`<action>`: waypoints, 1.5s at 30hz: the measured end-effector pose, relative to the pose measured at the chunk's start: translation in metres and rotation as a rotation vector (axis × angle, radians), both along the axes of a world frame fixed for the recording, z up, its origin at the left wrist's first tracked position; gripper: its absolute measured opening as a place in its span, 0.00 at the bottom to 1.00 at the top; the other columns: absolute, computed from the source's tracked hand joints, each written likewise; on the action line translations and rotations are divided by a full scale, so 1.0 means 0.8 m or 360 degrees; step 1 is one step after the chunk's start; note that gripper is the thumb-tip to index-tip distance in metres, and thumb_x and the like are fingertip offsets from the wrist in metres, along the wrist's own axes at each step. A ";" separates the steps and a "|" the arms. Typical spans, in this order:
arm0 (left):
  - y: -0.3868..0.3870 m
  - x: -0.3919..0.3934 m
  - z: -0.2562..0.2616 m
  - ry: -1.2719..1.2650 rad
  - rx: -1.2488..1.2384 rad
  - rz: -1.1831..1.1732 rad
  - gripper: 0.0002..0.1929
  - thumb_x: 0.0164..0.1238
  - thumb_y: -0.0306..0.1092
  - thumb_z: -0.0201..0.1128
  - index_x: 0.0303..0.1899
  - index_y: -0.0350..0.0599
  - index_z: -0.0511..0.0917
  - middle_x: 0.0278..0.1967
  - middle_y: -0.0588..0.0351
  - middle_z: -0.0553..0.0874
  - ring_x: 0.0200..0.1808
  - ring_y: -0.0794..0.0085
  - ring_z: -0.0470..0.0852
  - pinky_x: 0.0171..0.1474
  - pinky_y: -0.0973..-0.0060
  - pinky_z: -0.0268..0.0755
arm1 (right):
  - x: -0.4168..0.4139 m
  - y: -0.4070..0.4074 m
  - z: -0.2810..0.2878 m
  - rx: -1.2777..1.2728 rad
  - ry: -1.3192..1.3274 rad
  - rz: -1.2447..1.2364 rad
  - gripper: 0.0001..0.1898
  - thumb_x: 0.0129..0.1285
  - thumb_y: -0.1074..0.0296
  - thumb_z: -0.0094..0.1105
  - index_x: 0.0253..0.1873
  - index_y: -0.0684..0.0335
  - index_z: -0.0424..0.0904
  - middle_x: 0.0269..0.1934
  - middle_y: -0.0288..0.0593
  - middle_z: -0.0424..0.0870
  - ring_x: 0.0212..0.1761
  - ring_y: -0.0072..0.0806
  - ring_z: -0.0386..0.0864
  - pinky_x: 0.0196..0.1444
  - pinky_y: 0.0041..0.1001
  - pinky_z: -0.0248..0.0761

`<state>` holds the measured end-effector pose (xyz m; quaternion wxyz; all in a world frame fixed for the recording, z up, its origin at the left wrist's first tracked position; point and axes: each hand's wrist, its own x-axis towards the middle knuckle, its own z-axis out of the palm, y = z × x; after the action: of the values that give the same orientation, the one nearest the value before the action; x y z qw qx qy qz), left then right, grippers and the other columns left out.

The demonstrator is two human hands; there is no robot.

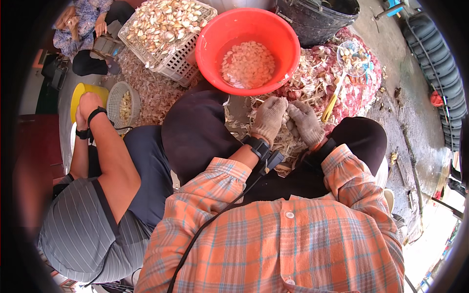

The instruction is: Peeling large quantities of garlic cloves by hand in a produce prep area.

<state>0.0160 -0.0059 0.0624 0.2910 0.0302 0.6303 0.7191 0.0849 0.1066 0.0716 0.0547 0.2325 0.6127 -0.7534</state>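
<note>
My left hand (270,116) and my right hand (306,123) wear greyish knit gloves. They meet at the fingertips, just on my side of a red plastic basin (207,58). Both hands have curled fingers, and whatever is between them is too hidden to make out. A thin white sliver (259,100) shows beside my left knuckles; whether I hold it is unclear. Peeled garlic cloves (249,64) lie under water in the basin. Below my hands is a litter of dry garlic skins (282,144). A small strainer with a yellow handle (330,106) lies right of my right hand.
Unpeeled garlic cloves (165,23) heap on a white plastic crate (176,67). A black bucket (315,25) stands behind red mesh sacking (370,84). At left, a co-worker's hands (89,110) are near a yellow bucket (78,93) and white basket (133,99). Another person (82,25) sits beyond.
</note>
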 end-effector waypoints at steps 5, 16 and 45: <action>-0.001 0.000 0.005 -0.0126 -0.0100 0.0023 0.11 0.69 0.40 0.57 0.31 0.46 0.78 0.22 0.68 0.74 0.20 0.84 0.70 0.23 0.82 0.63 | 0.000 -0.002 0.007 0.0125 -0.0103 0.0093 0.16 0.71 0.51 0.52 0.41 0.60 0.74 0.19 0.31 0.71 0.12 0.16 0.65 0.12 0.18 0.59; -0.001 -0.006 -0.009 -0.0118 0.0051 0.0040 0.09 0.67 0.41 0.58 0.35 0.48 0.78 0.25 0.66 0.76 0.22 0.81 0.75 0.24 0.81 0.69 | 0.001 0.008 -0.006 0.0657 0.0184 0.0249 0.19 0.70 0.52 0.53 0.43 0.66 0.75 0.23 0.36 0.75 0.23 0.21 0.73 0.26 0.27 0.67; -0.001 -0.004 -0.005 -0.0194 0.0061 0.0101 0.10 0.68 0.40 0.58 0.34 0.44 0.78 0.26 0.65 0.78 0.24 0.82 0.75 0.27 0.82 0.67 | -0.006 0.004 -0.008 -0.0238 0.0007 0.0003 0.08 0.67 0.65 0.51 0.36 0.61 0.74 0.21 0.35 0.74 0.15 0.18 0.71 0.13 0.17 0.63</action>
<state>0.0130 -0.0066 0.0585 0.3053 -0.0279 0.5981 0.7405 0.0803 0.1100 0.0655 0.0712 0.2255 0.5550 -0.7975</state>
